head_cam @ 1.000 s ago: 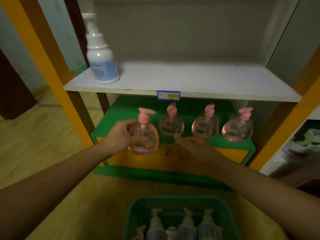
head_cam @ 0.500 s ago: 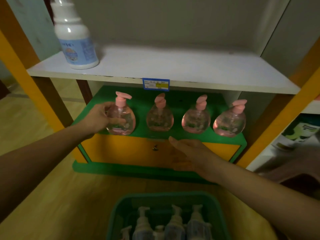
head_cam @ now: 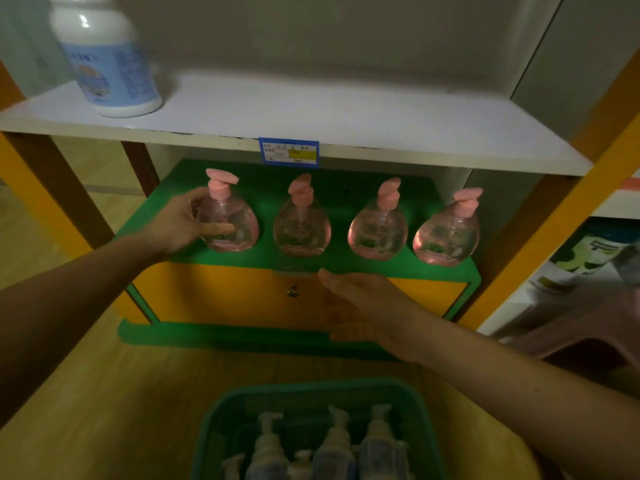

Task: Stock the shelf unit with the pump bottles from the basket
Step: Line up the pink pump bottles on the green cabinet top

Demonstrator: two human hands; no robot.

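Observation:
Several pink pump bottles stand in a row on the green lower shelf (head_cam: 363, 188). My left hand (head_cam: 180, 223) is wrapped around the leftmost pink bottle (head_cam: 230, 220), which rests on that shelf. Beside it stand a second pink bottle (head_cam: 301, 223), a third (head_cam: 379, 226) and a fourth (head_cam: 446, 233). My right hand (head_cam: 360, 303) hovers flat and empty in front of the orange drawer front, below the row. A green basket (head_cam: 426, 410) at the bottom holds several white-and-blue pump bottles (head_cam: 332, 452). One white-and-blue bottle (head_cam: 107, 64) stands on the white upper shelf (head_cam: 346, 112) at the left.
A blue and yellow price label (head_cam: 289, 152) is stuck on the white shelf's front edge. Orange uprights (head_cam: 554, 220) frame the unit on both sides. A small key (head_cam: 293, 291) sits in the orange drawer front. More goods lie on a neighbouring shelf at the right (head_cam: 588, 251).
My left hand has carried the pink bottle up and left from in front of the drawer and set it on the green shelf, in line with the others. The view has shifted closer.

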